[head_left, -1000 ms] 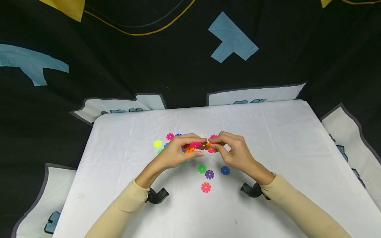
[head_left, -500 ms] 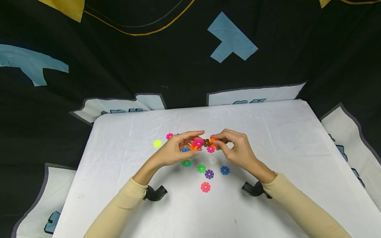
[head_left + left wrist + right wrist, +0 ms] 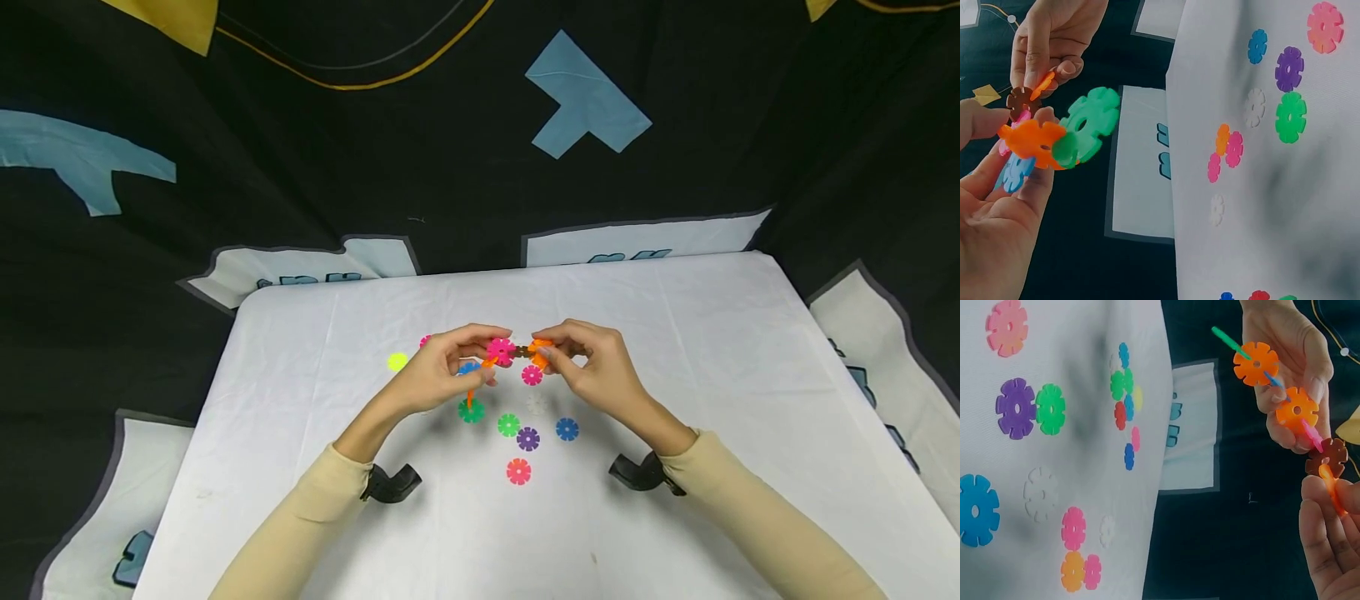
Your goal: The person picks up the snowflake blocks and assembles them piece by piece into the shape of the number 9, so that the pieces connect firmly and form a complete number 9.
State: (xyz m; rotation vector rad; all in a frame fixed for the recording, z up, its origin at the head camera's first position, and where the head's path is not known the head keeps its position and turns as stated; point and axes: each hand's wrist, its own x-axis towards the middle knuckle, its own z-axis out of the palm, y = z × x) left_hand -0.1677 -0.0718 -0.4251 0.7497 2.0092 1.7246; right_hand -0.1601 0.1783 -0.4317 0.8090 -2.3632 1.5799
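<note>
Between my two hands hangs a chain of slotted plastic snowflake discs, joined edge to edge above the table. My left hand [image 3: 438, 371] holds it near the pink disc [image 3: 500, 351], thumb and fingers around the middle links. Below that palm trail a blue disc [image 3: 1017, 174], orange discs [image 3: 1297, 410] and a green disc [image 3: 1094, 122] at the far end. Past the pink one comes a brown disc [image 3: 1330, 456]. At the other end, my right hand [image 3: 592, 354] pinches an orange disc [image 3: 540, 353], which meets the brown disc's edge.
Loose discs lie on the white table [image 3: 675, 500]: purple [image 3: 528, 439], light green [image 3: 508, 425], blue [image 3: 567, 429], coral [image 3: 518, 472] and pink [image 3: 532, 375]. A yellow disc [image 3: 397, 362] lies to the left. More lie behind the hands, partly hidden. A black patterned curtain [image 3: 450, 183] hangs behind.
Both hands have risen slightly away from me with the chain. The left hand has loosened its cover, so the green end disc now shows below it. The right-end orange disc has turned its face forward.
</note>
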